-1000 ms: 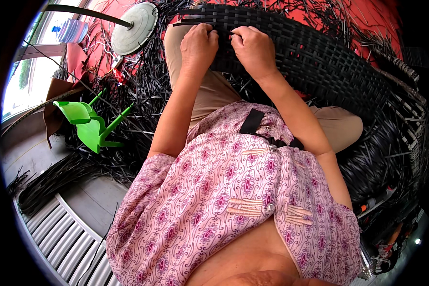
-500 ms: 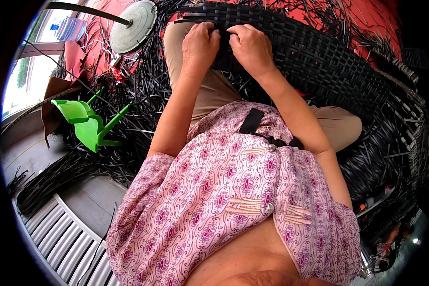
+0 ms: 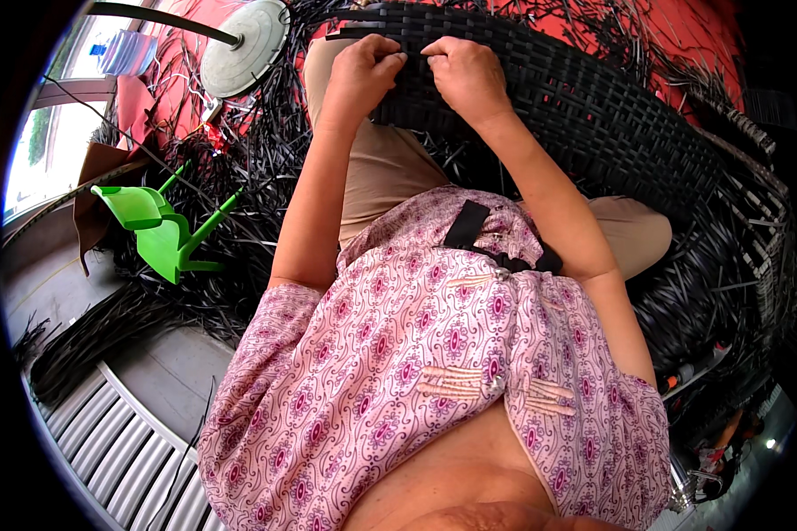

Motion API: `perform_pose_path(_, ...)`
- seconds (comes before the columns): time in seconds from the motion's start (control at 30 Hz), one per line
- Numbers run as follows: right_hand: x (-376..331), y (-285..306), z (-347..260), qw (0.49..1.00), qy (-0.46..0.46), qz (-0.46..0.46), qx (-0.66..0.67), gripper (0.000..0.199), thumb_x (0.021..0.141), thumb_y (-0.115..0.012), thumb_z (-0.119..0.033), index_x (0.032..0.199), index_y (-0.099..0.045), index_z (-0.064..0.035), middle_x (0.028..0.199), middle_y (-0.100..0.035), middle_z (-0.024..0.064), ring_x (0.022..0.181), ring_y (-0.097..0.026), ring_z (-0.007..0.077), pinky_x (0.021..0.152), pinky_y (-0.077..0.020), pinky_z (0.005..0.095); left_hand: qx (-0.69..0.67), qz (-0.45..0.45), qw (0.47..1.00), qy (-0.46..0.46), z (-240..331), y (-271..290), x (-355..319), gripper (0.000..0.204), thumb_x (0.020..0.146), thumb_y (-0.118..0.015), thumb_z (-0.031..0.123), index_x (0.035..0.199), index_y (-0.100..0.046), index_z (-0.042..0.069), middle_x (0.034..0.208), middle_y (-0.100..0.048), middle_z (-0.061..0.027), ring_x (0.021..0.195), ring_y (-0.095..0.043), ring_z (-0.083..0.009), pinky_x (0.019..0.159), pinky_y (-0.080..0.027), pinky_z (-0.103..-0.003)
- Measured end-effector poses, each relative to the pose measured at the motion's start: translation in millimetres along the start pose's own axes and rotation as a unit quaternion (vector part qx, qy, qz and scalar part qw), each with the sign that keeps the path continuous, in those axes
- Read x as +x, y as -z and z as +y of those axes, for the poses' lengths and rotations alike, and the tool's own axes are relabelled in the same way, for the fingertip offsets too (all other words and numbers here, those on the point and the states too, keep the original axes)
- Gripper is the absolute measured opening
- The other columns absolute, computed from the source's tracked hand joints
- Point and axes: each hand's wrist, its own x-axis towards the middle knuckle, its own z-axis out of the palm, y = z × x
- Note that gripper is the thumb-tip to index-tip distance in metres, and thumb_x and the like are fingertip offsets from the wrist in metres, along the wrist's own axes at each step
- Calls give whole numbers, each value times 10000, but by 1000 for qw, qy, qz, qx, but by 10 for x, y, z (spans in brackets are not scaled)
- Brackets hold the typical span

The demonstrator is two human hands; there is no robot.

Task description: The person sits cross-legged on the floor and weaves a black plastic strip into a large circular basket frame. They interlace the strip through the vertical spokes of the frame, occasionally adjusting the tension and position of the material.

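A curved panel of woven black wicker (image 3: 593,124) lies across my lap and reaches away to the right. At its left part, my left hand (image 3: 360,78) is closed, thumb and fingers pinched together over the weave. Just to its right, my right hand (image 3: 471,80) has its fingers curled, with thumb and forefinger pinched toward the left hand. A small gap separates the two hands. Whatever thin strand may be between the fingertips is too dark and small to make out against the black weave.
Loose black strips (image 3: 266,190) cover the red floor around me, with a bundle (image 3: 106,341) at the left. Also left are a green plastic chair-shaped thing (image 3: 161,243), a round grey pole base (image 3: 246,53), a water bottle (image 3: 127,53) and white slats (image 3: 133,451). An orange-handled tool (image 3: 682,380) lies right.
My left hand has shifted slightly down and left, and its wrist has turned. My right hand has moved up a little. The wicker panel stays nearly in place.
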Motion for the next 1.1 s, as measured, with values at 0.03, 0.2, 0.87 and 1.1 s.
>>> perform_pose_path(0.03, -4, -1, -15, 1000, 8, 7, -6, 169, 856, -633, -163, 951, -756, -100, 886, -723, 156, 837, -702, 343, 773, -561, 428, -13, 3, 1000, 3, -4, -4, 3, 201, 901, -698, 150, 1006, -684, -21, 807, -674, -31, 652, -594, -73, 572, -504, -239)
perform_pose_path(0.2, -42, 3, -82, 996, 59, 48, -40, 160, 854, -644, -152, 970, -722, -73, 888, -724, 153, 823, -704, 349, 752, -566, 453, -72, 23, 997, 28, 42, -38, -33, 159, 902, -709, 146, 967, -689, 3, 807, -669, -18, 643, -593, -63, 570, -495, -229)
perform_pose_path(0.87, -939, 153, 165, 913, -152, -267, 267, 163, 883, -689, -177, 900, -738, -23, 783, -682, 70, 723, -663, 132, 661, -524, 297, -207, 241, 940, 122, -1143, 1110, 103, 95, 910, -693, 103, 907, -652, 17, 772, -646, -18, 592, -578, -79, 558, -472, -216)
perform_pose_path(1.1, -1067, 49, 468, 765, -343, -387, 384, 413, 900, -704, -243, 1241, -633, -21, 945, -674, 20, 709, -593, 68, 591, -452, 199, 74, 284, 955, 47, -1214, 1283, 238, 170, 871, -723, 115, 976, -666, -5, 892, -675, -113, 779, -637, -197, 708, -521, -300)
